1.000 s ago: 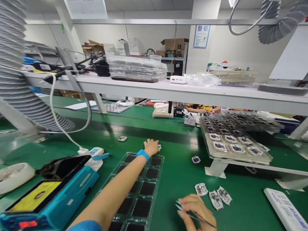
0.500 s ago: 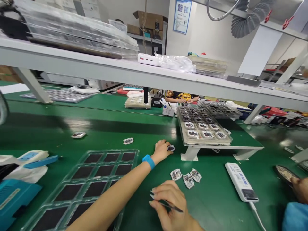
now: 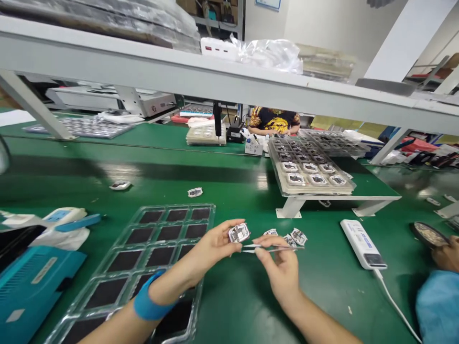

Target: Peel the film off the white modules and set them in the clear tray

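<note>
My left hand (image 3: 211,248) pinches a small white-rimmed circuit part (image 3: 239,233) above the green belt, a blue band on its wrist. My right hand (image 3: 279,267) grips metal tweezers (image 3: 267,248), their tips lying just under that part. Behind the tweezers a few similar parts (image 3: 292,237) lie loose on the belt. A clear tray with dark square pockets (image 3: 158,239) sits under my left forearm.
Two more loose parts (image 3: 195,192) lie farther out on the belt (image 3: 233,191). A raised stand holds a stack of filled trays (image 3: 310,173). A white power bank (image 3: 363,243) with a cable lies at right. A teal machine (image 3: 32,277) stands at left. Another person's sleeve (image 3: 439,306) shows at right.
My left hand has lifted a part off the belt and drawn it back toward me. My right hand has risen with the tweezers to meet it. The view has tilted down.
</note>
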Demonstrator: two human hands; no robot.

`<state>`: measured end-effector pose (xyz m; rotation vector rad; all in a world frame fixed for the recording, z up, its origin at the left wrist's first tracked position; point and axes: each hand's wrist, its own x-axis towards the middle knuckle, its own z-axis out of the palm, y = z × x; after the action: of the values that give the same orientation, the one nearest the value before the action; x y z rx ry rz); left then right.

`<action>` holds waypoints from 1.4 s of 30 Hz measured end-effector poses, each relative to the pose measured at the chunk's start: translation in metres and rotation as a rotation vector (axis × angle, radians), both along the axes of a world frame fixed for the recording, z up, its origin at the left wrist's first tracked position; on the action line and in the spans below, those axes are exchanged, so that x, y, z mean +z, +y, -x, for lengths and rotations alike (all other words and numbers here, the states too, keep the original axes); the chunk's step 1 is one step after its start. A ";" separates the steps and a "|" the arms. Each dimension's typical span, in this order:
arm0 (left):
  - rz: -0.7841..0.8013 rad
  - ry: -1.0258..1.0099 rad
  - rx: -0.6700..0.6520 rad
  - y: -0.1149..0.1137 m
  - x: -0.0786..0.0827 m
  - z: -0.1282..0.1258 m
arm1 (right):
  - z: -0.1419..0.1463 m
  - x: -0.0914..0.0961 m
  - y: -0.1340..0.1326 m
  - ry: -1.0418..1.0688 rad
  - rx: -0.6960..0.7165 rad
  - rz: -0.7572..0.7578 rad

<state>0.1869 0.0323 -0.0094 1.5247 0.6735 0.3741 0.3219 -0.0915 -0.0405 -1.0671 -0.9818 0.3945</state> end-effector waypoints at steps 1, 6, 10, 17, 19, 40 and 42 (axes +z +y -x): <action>0.056 -0.016 0.014 -0.007 0.001 0.007 | 0.000 -0.003 0.001 0.060 0.026 0.029; 0.181 -0.069 0.075 -0.029 -0.011 0.024 | 0.008 -0.012 0.007 0.199 0.083 0.105; 0.230 -0.102 0.050 -0.033 -0.021 0.027 | 0.012 -0.014 0.008 0.229 0.098 0.131; 0.357 -0.140 0.122 -0.035 -0.012 0.032 | 0.010 -0.015 0.007 0.193 0.167 0.171; 0.458 -0.160 0.176 -0.035 -0.008 0.032 | 0.010 -0.015 0.006 0.169 0.195 0.157; 0.340 -0.009 0.073 -0.034 -0.020 0.030 | -0.011 0.007 0.003 -0.262 0.286 0.168; 0.322 -0.020 0.077 -0.034 -0.021 0.030 | -0.010 0.006 0.003 -0.253 0.256 0.159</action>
<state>0.1571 -0.0021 -0.0304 1.1903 0.7399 0.3212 0.3322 -0.0881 -0.0344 -1.1570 -1.3375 0.5631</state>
